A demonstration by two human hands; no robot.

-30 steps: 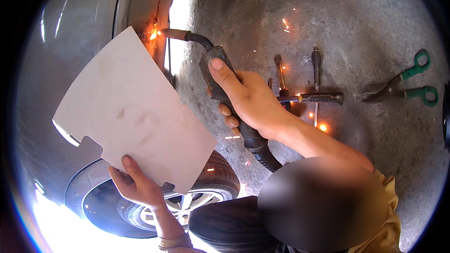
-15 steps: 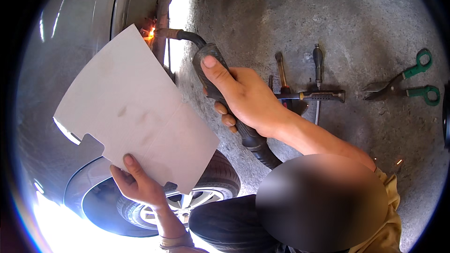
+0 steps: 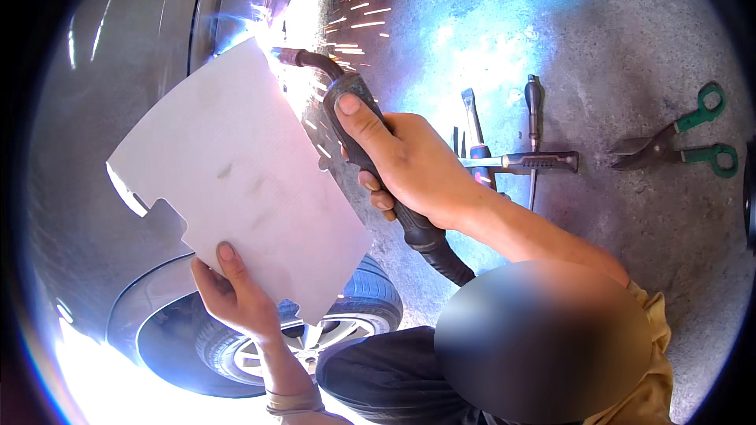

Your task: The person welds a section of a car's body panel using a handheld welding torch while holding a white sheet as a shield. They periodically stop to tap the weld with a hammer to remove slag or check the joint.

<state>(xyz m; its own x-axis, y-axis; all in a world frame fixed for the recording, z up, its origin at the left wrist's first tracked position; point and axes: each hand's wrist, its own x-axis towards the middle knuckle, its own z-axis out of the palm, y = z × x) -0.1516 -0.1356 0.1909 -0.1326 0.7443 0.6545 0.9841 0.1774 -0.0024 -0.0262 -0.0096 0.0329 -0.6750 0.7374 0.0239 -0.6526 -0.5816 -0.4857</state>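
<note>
My right hand (image 3: pixel 405 157) is wrapped round the black handle of a welding torch (image 3: pixel 352 110), thumb along its top. The torch's bent neck reaches to the lower edge of a dark car body (image 3: pixel 142 71), where a bright blue-white arc (image 3: pixel 268 30) burns and throws orange sparks. A thick black cable leads back from the handle. My left hand (image 3: pixel 240 295) pinches the lower edge of a notched sheet of white cardboard (image 3: pixel 252 165), thumb on the near face. The sheet's top corner stands close beside the arc and covers part of the car.
On the concrete floor (image 3: pixel 622 24) to the right lie a hammer (image 3: pixel 543 160), a chisel (image 3: pixel 472 118), a screwdriver (image 3: pixel 534 110) and green-handled snips (image 3: pixel 677 132). A car wheel (image 3: pixel 362 299) stands below the sheet, beside my dark-trousered knee (image 3: pixel 378 366).
The small orange glow has become a glaring arc with sparks flying right, lighting the floor. The cardboard has shifted a little right, nearer the torch tip. My right hand has barely moved.
</note>
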